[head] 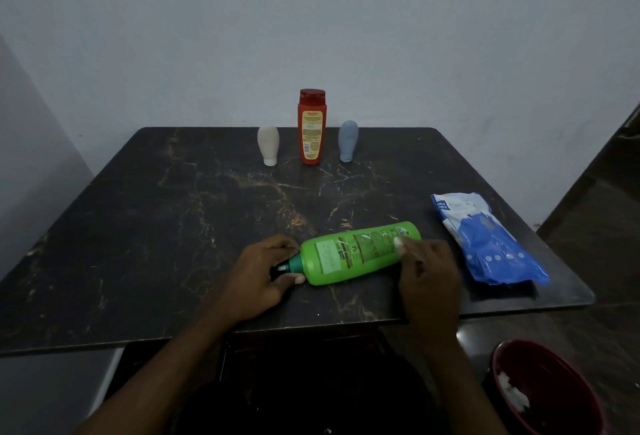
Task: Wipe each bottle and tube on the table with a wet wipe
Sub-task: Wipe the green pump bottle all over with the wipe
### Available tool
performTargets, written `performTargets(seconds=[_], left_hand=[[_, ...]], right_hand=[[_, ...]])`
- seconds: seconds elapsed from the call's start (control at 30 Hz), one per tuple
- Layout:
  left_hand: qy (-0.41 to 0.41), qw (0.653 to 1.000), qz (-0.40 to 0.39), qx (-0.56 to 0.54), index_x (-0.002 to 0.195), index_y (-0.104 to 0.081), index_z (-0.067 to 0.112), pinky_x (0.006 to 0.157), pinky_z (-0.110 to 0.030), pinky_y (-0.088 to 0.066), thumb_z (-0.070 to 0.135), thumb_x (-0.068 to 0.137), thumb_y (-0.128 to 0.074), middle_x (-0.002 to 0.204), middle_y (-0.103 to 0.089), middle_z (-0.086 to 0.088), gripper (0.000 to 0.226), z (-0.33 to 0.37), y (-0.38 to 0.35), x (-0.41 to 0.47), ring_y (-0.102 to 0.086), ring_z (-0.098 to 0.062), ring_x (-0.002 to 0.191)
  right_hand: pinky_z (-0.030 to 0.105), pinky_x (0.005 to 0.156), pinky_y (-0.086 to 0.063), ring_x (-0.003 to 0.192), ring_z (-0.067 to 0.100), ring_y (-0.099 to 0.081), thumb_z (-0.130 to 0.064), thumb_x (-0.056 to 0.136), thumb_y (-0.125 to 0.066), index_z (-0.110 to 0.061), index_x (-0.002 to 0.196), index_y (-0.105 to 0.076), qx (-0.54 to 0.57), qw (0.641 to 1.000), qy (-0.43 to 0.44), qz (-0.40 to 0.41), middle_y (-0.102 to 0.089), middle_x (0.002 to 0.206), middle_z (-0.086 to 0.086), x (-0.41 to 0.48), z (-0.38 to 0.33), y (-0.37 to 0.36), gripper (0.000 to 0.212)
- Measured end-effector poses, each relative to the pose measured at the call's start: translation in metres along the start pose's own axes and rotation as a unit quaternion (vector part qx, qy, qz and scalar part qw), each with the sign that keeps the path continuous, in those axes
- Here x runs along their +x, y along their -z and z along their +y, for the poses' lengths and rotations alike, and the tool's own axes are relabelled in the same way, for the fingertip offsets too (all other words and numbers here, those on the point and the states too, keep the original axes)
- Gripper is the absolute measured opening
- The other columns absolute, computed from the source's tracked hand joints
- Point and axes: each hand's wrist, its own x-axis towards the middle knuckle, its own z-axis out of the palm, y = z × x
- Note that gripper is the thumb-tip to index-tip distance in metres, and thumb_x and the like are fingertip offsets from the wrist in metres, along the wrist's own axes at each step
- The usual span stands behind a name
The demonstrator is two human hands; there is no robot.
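Green bottle [360,254] lies on its side on the dark marble table [173,226], between the two hands. The left hand [259,278] grips its dark neck and cap. The right hand [429,278] rests on the base end, and whether it holds a wipe cannot be told; only a pale fleck shows at a fingertip.

Just right of the right hand lies the blue wipe pack [485,237]. Below that hand, off the table, a red bin [554,400] holds white wads [512,393], probably used wipes.

Well beyond the grip, in a row at the far edge, stand the red bottle [311,129], the white tube [268,143] and the grey-blue tube [348,141].

Judgement: this bottle is in hand; whether the far three are already wiped cannot be confirmed.
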Motion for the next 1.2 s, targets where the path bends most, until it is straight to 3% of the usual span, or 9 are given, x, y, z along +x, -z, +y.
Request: performTargets(seconds=[0.1, 0.27, 0.47, 0.6, 0.67, 0.9, 0.97, 1.1, 1.2], left_hand=[[-0.003, 1.0, -0.001, 0.0, 0.107, -0.077, 0.011, 0.082, -0.014, -0.049, 0.021, 0.081, -0.082, 0.109, -0.067, 0.011, 0.028, -0.001, -0.001, 0.001, -0.063, 0.002, 0.096], [0.001, 1.0, 0.001, 0.007, 0.106, -0.078, 0.012, 0.082, -0.013, -0.049, 0.024, 0.079, -0.081, 0.107, -0.068, 0.012, 0.029, -0.001, 0.0, 0.0, -0.063, 0.002, 0.096], [-0.002, 1.0, 0.005, 0.021, 0.113, -0.076, 0.012, 0.085, -0.012, -0.048, 0.022, 0.081, -0.082, 0.113, -0.067, 0.011, 0.034, -0.003, -0.002, -0.002, -0.061, 0.003, 0.1], [-0.017, 0.997, 0.016, 0.069, 0.12, -0.072, 0.01, 0.092, -0.024, -0.053, 0.025, 0.084, -0.079, 0.123, -0.065, 0.005, 0.04, -0.003, -0.006, -0.004, -0.06, -0.006, 0.109], [-0.023, 0.996, 0.026, 0.082, 0.121, -0.071, 0.008, 0.092, -0.028, -0.055, 0.022, 0.083, -0.08, 0.124, -0.065, 0.002, 0.041, -0.002, -0.006, -0.005, -0.061, -0.011, 0.11], [-0.033, 0.993, 0.029, 0.113, 0.122, -0.07, 0.007, 0.095, -0.033, -0.054, 0.018, 0.081, -0.08, 0.125, -0.065, -0.003, 0.043, -0.002, -0.004, -0.008, -0.062, -0.016, 0.112], [-0.04, 0.993, 0.033, 0.11, 0.122, -0.07, 0.007, 0.094, -0.029, -0.053, 0.019, 0.082, -0.079, 0.124, -0.065, -0.002, 0.043, 0.0, -0.003, -0.008, -0.062, -0.014, 0.111], [-0.057, 0.992, 0.037, 0.11, 0.125, -0.068, 0.007, 0.093, -0.031, -0.055, 0.018, 0.084, -0.08, 0.126, -0.064, -0.001, 0.044, 0.003, -0.005, -0.005, -0.062, -0.014, 0.111], [-0.071, 0.99, 0.049, 0.115, 0.124, -0.069, 0.005, 0.093, -0.03, -0.054, 0.021, 0.087, -0.072, 0.125, -0.064, -0.004, 0.041, 0.006, -0.005, -0.005, -0.063, -0.016, 0.11]], right_hand=[[0.031, 0.073, -0.054, 0.081, 0.014, -0.059, -0.012, 0.094, -0.062, -0.01, 0.109, -0.07, -0.003, 0.998, -0.051, 0.024, -0.059, 0.098, 0.005, 0.003, 0.003, 0.005, 0.017], [0.004, 0.068, -0.042, 0.074, 0.001, -0.053, -0.013, 0.095, -0.061, -0.012, 0.103, -0.069, 0.006, 0.989, 0.082, -0.119, -0.054, 0.096, -0.005, -0.029, -0.044, -0.018, 0.012], [0.011, 0.061, -0.034, 0.068, 0.002, -0.045, -0.022, 0.098, -0.056, -0.021, 0.076, -0.055, -0.018, 0.999, 0.011, -0.031, -0.052, 0.084, 0.0, 0.004, -0.01, -0.002, 0.023], [0.032, 0.07, -0.047, 0.078, 0.014, -0.049, -0.029, 0.099, -0.041, -0.016, 0.088, -0.061, -0.082, 0.995, -0.045, -0.019, -0.052, 0.091, 0.005, 0.028, 0.006, 0.0, 0.026], [0.038, 0.073, -0.048, 0.08, 0.016, -0.05, -0.027, 0.098, -0.039, -0.015, 0.094, -0.064, -0.085, 0.995, -0.016, -0.041, -0.052, 0.095, 0.006, 0.021, -0.017, -0.01, 0.028], [0.022, 0.073, -0.046, 0.084, 0.014, -0.053, -0.018, 0.098, -0.053, -0.011, 0.11, -0.067, 0.032, 0.975, 0.154, -0.155, -0.052, 0.099, -0.001, -0.031, -0.08, -0.039, 0.02], [0.011, 0.065, -0.041, 0.079, 0.011, -0.052, -0.023, 0.099, -0.051, -0.015, 0.103, -0.067, 0.037, 0.987, 0.096, -0.127, -0.052, 0.093, -0.006, -0.018, -0.063, -0.029, 0.018], [0.037, 0.071, -0.05, 0.077, 0.018, -0.053, -0.018, 0.099, -0.051, -0.012, 0.092, -0.066, -0.044, 0.999, -0.014, -0.02, -0.053, 0.087, 0.002, 0.028, 0.008, 0.003, 0.018], [0.03, 0.074, -0.043, 0.082, 0.02, -0.056, -0.012, 0.095, -0.057, -0.008, 0.097, -0.067, -0.039, 0.998, -0.052, -0.013, -0.055, 0.09, 0.003, 0.038, 0.024, 0.011, 0.011]])
